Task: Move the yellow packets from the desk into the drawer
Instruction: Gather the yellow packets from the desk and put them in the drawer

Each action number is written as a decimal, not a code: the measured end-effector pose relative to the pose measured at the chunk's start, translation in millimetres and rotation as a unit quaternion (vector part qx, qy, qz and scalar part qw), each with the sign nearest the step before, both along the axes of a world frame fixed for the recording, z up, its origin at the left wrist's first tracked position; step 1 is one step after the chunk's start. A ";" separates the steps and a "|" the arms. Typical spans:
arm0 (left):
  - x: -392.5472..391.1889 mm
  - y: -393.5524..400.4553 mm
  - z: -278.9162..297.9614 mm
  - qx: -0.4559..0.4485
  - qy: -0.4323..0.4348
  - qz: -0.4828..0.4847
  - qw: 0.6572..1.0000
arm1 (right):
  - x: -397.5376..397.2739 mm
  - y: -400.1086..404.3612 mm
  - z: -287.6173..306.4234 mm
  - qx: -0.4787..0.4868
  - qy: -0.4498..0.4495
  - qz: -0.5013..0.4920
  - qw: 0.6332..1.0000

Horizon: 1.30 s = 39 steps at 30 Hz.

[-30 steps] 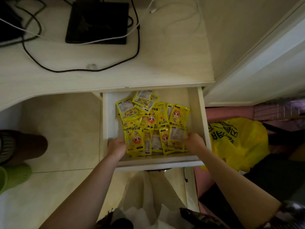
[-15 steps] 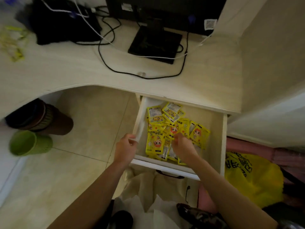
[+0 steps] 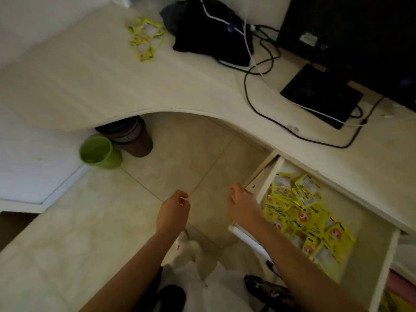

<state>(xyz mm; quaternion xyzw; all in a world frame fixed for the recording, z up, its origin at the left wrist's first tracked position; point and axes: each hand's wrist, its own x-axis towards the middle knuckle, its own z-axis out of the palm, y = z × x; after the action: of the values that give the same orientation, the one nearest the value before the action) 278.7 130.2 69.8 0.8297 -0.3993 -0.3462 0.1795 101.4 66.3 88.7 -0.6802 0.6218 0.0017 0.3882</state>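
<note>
Below us, two bare forearms reach forward over the tiled floor. Our left hand hangs in the air above the tiles, fingers loosely curled, holding nothing that we can make out. Our right hand sits at the near left corner of the open drawer, fingers curled inward; the frame is blurred, so we cannot tell whether it touches the drawer's side wall or grips anything.

Yellow packets in the drawer: a loose overlapping heap, mostly toward the left and middle of the compartment, some face up with a cartoon print, others showing pale backs. The right part of the drawer floor is bare.

Yellow packets on the desk: a small scattered cluster far from both hands, at the back left of the curved desk, just beside a black bag.

Right side of the desk: a monitor on its flat black stand, with black and white cables looping across the surface.

Under the desk's curve: a green bin on the floor, touching or just beside a brown bin.
</note>
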 end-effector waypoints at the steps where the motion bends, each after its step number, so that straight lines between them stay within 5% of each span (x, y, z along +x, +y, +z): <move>1: 16.7 -0.3 0.0 0.000 -0.007 -0.004 1.000 | 16.6 -3.8 0.2 -0.005 0.005 0.007 1.000; 16: 203.4 -68.9 5.5 -0.023 -0.068 0.016 0.997 | 193.4 -78.3 4.2 -0.014 -0.029 0.039 0.999; 39: 317.4 -352.4 26.0 -0.054 -0.048 0.041 0.997 | 325.7 -374.7 26.6 -0.035 -0.045 0.112 0.992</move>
<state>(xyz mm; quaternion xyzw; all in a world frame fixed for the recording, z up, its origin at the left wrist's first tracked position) 596.2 -222.1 95.8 0.8501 -0.3914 -0.2761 0.2188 427.0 -308.4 115.3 -0.7580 0.5236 -0.0074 0.3888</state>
